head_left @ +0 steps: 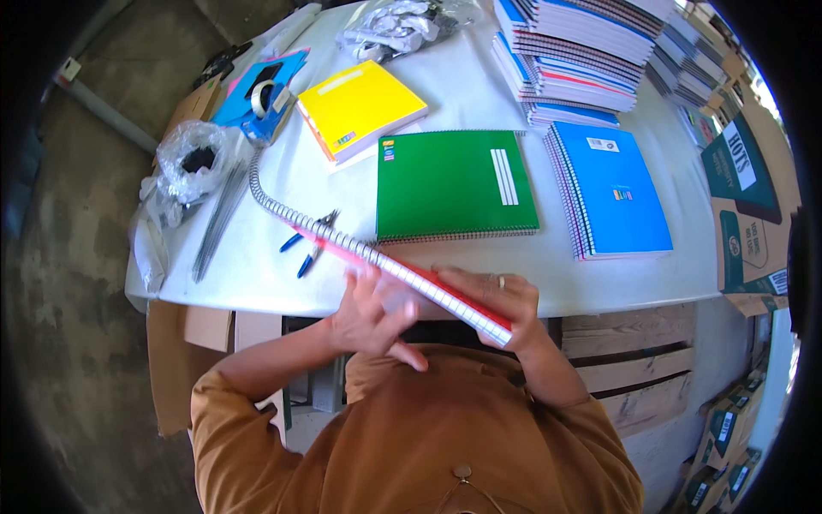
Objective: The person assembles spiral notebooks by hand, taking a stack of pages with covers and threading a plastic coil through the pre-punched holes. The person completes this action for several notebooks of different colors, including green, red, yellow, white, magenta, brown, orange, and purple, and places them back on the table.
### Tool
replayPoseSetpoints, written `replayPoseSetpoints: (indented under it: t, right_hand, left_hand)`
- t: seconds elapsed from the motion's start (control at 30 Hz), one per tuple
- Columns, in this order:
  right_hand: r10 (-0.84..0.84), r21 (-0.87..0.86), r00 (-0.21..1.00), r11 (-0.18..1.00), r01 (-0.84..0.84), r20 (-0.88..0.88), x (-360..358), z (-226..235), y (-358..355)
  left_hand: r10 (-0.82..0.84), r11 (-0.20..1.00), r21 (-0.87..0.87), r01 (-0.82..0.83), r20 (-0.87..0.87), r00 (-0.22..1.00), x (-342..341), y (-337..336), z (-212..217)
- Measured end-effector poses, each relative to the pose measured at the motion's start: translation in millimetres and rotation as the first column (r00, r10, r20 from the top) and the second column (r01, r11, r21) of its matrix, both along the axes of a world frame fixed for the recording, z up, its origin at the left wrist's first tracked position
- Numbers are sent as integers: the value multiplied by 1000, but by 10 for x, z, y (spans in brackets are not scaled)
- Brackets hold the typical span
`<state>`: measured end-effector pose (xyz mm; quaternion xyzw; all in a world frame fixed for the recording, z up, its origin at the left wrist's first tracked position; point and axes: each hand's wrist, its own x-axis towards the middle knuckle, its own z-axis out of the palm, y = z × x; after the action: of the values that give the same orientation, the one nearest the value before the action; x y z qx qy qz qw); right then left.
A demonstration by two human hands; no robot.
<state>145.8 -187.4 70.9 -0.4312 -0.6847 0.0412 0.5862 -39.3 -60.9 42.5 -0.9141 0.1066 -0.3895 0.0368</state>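
A red notebook (437, 295) is tilted up on edge in front of my chest, its punched spine edge facing up. A long metal spiral coil (287, 212) runs along that edge and sticks out past its far left end, curving freely over the table. My right hand (501, 300), with a ring on one finger, grips the notebook's near right end. Below the coil, my left hand (372, 313) is open with fingers apart, its upper fingertips near the notebook; motion blurs them. Blue-handled pliers (310, 242) lie beyond, partly hidden by the coil.
A green spiral notebook (458, 184) lies flat ahead, with blue spiral notebooks (612, 188) to its right. Behind stand tall notebook stacks (582, 60). Yellow notebook (360, 107), tape dispenser (267, 111), loose wire coils (221, 218) and plastic wrap (193, 163) occupy the left. Cardboard boxes (745, 197) stand right.
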Motion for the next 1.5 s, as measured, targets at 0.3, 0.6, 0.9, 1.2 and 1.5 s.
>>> replayPoseSetpoints:
  t: [0.3, 0.6, 0.9, 1.2, 1.5]
  right_hand:
    - [-50, -53, 997, 997, 47, -58, 15, 6, -70]
    - [-55, 24, 998, 998, 56, -38, -3, -53, -36]
    - [-47, -38, 980, 998, 40, -192, -40, -106, -69]
    - [-134, -80, 989, 989, 128, -68, -30, -54, -95]
    - [-94, -174, 962, 984, 49, -255, -39, -11, -107]
  left_hand:
    - [131, 948, -309, -74, 166, 977, 311, -66, 301]
    - [-53, 998, -28, 60, 218, 974, 410, -168, 125]
    - [-271, 867, -471, 160, -177, 946, 518, -152, 302]
    - [-125, 992, 0, 125, 8, 992, 494, -346, 66]
    - [-263, 916, -260, 306, 190, 946, 701, -515, 120]
